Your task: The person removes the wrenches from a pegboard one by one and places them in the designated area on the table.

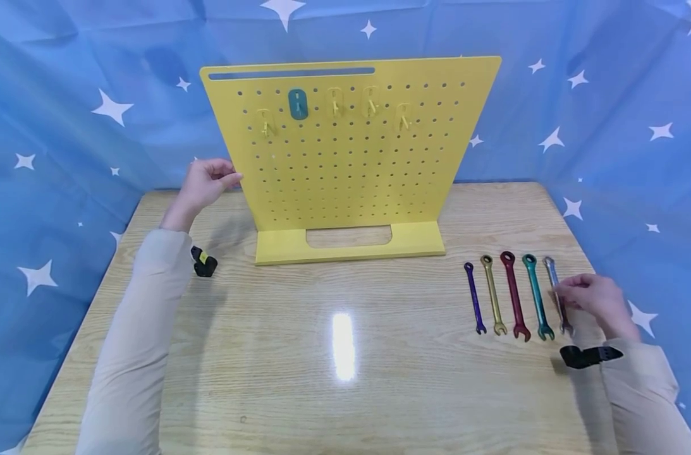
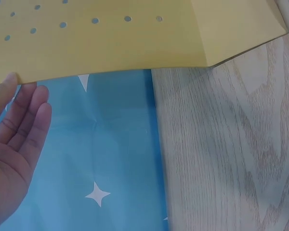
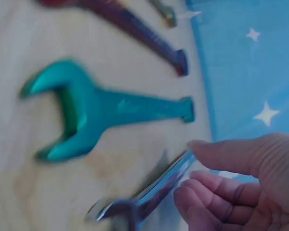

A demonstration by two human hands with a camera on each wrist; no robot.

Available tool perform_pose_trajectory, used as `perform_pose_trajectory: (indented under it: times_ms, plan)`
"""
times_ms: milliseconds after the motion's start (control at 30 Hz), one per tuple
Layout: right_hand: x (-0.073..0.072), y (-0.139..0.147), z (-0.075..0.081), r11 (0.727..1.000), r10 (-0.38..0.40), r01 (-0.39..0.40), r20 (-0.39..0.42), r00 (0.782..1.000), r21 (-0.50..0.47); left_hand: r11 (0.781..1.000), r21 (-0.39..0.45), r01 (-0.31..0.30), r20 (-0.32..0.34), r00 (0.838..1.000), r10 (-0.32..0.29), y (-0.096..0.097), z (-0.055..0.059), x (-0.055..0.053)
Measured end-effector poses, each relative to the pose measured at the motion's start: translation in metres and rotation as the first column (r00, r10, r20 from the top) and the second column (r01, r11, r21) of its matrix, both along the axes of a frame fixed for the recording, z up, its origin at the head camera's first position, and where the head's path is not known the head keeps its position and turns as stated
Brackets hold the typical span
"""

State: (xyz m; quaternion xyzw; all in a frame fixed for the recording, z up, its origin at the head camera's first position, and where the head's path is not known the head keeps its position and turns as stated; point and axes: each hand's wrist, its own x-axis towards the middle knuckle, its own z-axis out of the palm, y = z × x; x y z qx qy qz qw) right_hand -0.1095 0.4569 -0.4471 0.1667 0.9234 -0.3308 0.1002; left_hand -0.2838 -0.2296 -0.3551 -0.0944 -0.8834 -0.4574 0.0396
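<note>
At the left edge of a yellow pegboard (image 1: 322, 219), my left hand (image 1: 203, 186) pinches the rim, with the thumb on the front face and the fingers at the back. The board stands upright on its flat foot. Far to the right, my right hand (image 1: 598, 300) holds a silver wrench (image 1: 552, 273) by its shaft between thumb and fingers. In the right wrist view this wrench (image 3: 159, 192) slants, its open end toward the camera. Beside it lies a teal wrench (image 1: 535, 294), then a red wrench (image 1: 514, 294), a gold wrench (image 1: 493, 294) and a purple wrench (image 1: 473, 296).
Several yellow hooks (image 1: 335, 101) and one teal hook (image 1: 298, 104) sit on the pegboard's upper part. A wooden table (image 1: 254, 354) carries everything. Blue cloth with white stars (image 1: 624, 158) hangs around the back and sides. Black wrist cameras (image 1: 584, 357) show near both sleeves.
</note>
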Motion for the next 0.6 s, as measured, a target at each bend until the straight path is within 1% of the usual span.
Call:
perform_pose_trajectory:
  times_ms: [100,133,200,300,333,367,467,600]
  plan:
    - [-0.005,-0.007,0.005,1.0,-0.019,0.019,-0.062,0.998,-0.009,1.0,-0.003,-0.012,0.007,1.0,0.012,0.002,-0.002,0.001]
    - [-0.008,-0.012,0.007,0.999,-0.042,0.04,-0.077,0.996,-0.026,1.0,-0.004,-0.015,0.009,1.0,0.015,0.002,-0.002,0.002]
    - [-0.013,-0.024,0.016,1.0,-0.019,0.016,-0.108,0.994,-0.027,0.999,-0.015,-0.028,0.006,1.0,0.028,0.003,-0.004,0.004]
    - [-0.019,-0.047,0.029,0.999,0.018,-0.025,-0.174,0.985,-0.036,0.997,-0.029,-0.066,-0.012,0.998,0.066,0.005,-0.006,0.008]
    - [-0.021,-0.055,0.032,0.998,0.031,-0.04,-0.201,0.979,-0.042,0.996,-0.031,-0.08,-0.023,0.997,0.079,0.006,-0.007,0.009]
    - [-0.023,-0.064,0.037,0.997,0.069,-0.077,-0.231,0.97,-0.027,0.995,-0.032,-0.093,-0.034,0.995,0.091,0.007,-0.008,0.011]
    - [-0.029,-0.09,0.047,0.992,0.101,-0.12,-0.315,0.944,-0.04,0.993,-0.029,-0.116,-0.067,0.991,0.114,0.011,-0.01,0.015]
    - [-0.04,-0.126,0.06,0.985,0.137,-0.168,-0.392,0.91,-0.044,0.989,-0.03,-0.144,-0.107,0.984,0.14,0.019,-0.016,0.02]
